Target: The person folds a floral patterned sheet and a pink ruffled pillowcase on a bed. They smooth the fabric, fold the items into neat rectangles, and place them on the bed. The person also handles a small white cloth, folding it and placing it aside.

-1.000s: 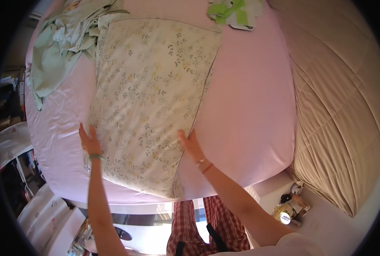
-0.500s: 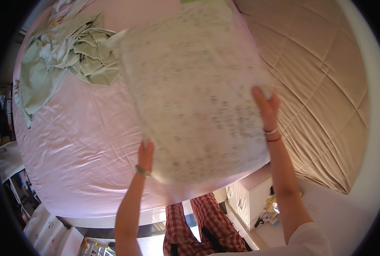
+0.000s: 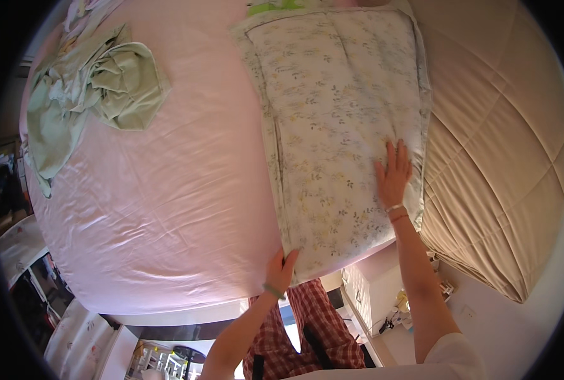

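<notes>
A pale pillow in a floral case [image 3: 333,120] lies flat on the bed, its near end at the mattress's front edge. My right hand [image 3: 393,175] rests on its lower right part, fingers stretched out and slightly spread. At the near left corner of the pillow, my left hand [image 3: 281,270] grips the case's edge; its thumb shows on top, and some of its fingers are hidden.
A pink sheet [image 3: 187,190] covers the bed. Crumpled green cloth [image 3: 127,85] lies at the far left, and bright green fabric [image 3: 272,7] shows beyond the pillow. A quilted beige headboard [image 3: 485,145] rises on the right. A white cabinet [image 3: 364,288] stands near the bed's front.
The pillow has come down onto the bed and shifted right, toward the headboard. My left hand has moved right and nearer with its corner; my right hand now lies flat on top.
</notes>
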The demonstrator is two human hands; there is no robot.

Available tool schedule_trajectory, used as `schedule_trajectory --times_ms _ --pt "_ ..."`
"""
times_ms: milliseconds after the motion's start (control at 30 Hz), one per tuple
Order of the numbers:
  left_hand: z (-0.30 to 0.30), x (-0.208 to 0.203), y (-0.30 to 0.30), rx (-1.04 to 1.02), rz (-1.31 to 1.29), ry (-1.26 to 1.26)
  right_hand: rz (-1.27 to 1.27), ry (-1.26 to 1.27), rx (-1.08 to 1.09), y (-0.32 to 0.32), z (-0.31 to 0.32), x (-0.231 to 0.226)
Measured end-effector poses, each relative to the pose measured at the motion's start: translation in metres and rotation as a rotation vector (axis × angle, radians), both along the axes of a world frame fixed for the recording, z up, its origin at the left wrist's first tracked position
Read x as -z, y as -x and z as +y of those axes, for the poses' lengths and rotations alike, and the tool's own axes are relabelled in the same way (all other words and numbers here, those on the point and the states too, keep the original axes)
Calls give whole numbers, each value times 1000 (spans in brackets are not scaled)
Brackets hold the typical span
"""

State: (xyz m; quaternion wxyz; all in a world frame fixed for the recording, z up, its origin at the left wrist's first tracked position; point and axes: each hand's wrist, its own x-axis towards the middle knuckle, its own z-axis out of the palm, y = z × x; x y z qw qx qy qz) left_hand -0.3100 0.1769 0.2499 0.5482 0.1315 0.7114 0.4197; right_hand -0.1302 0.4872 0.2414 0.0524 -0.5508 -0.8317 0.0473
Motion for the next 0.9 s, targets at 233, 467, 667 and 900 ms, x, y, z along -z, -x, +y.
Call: schedule_trajectory --times_ms 233,467,667,900 --pt "-56 12 -25 328 107 424 131 83 -52 15 37 8" --pt "-77 39 -22 771 129 545 80 -96 -127 40 132 9" --pt "-124 21 59 499 391 229 59 -160 -161 89 90 18" --pt "-62 62 299 566 1197 -19 232 190 -958 313 -86 6"
